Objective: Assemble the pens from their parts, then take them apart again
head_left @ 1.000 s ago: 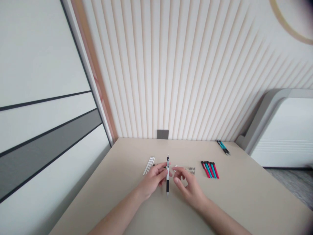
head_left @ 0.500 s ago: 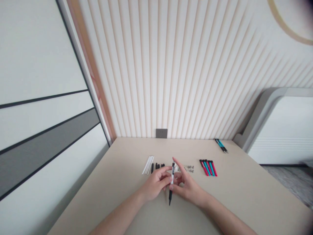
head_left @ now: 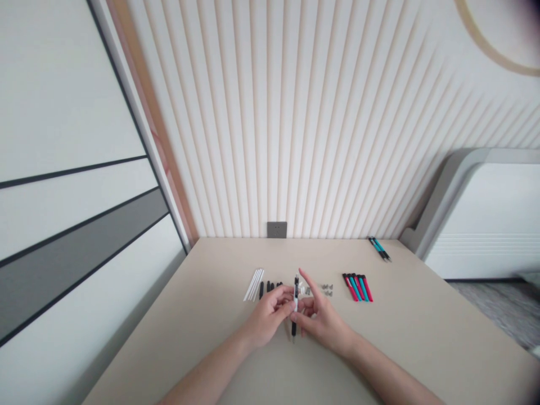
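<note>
Between my two hands a white and black click pen (head_left: pixel 296 304) stands nearly upright above the table, its black grip and tip pointing down. My left hand (head_left: pixel 273 315) is closed on the barrel from the left with thumb and fingers. From the right, my right hand (head_left: pixel 320 319) pinches the barrel too, its index finger stretched up beside the pen's top. Just behind the hands lie black pen grips (head_left: pixel 268 287), partly covered by my left hand, and small metallic pieces (head_left: pixel 326 289), partly covered by my right.
White thin tubes (head_left: pixel 253 284) lie left on the table (head_left: pixel 211 337). Several red and teal pen barrels (head_left: pixel 358 287) with black ends lie to the right. Two pens (head_left: pixel 380 249) rest near the back right edge. A socket (head_left: pixel 277 229) is on the ribbed wall.
The pen has come more upright and its lower tip has moved up slightly. My right index fingertip stays near the pen's top. The view has shifted slightly.
</note>
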The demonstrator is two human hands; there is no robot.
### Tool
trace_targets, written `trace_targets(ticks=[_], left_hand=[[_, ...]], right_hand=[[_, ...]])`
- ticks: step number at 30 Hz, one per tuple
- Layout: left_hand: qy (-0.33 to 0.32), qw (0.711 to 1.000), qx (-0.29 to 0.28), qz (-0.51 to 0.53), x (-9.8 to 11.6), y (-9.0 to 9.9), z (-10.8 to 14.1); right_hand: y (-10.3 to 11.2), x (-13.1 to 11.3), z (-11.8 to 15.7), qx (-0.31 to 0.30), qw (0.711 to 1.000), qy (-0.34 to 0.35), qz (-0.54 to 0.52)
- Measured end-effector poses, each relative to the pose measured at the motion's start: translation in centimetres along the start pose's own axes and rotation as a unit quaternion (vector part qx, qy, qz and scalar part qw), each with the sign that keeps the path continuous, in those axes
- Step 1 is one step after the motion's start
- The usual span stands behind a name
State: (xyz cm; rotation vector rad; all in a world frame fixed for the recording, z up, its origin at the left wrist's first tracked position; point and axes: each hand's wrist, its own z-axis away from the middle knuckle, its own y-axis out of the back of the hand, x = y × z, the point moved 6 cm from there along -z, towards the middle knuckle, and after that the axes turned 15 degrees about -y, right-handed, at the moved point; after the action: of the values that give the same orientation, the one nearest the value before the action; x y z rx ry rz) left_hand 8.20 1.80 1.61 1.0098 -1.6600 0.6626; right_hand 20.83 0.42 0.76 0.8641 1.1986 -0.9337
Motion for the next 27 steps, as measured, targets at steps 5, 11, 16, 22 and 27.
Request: trace_targets(ticks=[5,11,16,22,27], left_hand=[[-0.015,0.992,0.017,-0.120,0.2,1.0,0.0],[-0.017,0.989,-0.003,-0.147,0.5,0.6,0.0],[-0.047,0.978,-0.007,-0.202,1.4,0.9,-0.2],[-0.131,0.933,-0.045,-0.333,2.6,1.1,0.0],[-0.133,0.916,-0.064,-0.373,2.5,1.1,0.1]], right_hand=[[0.2,-0.4,0.0,0.020,0.999,0.019,0.040],[0.0,-0.2,-0.1,0.000,0.999,0.018,0.036],[0.4,-1.1,0.2,0.013,0.999,0.031,0.028],[0.7,-1.2,0.4,0.019,1.000,0.019,0.013],[0.5,-1.4,0.6,0.011,0.999,0.038,0.028]])
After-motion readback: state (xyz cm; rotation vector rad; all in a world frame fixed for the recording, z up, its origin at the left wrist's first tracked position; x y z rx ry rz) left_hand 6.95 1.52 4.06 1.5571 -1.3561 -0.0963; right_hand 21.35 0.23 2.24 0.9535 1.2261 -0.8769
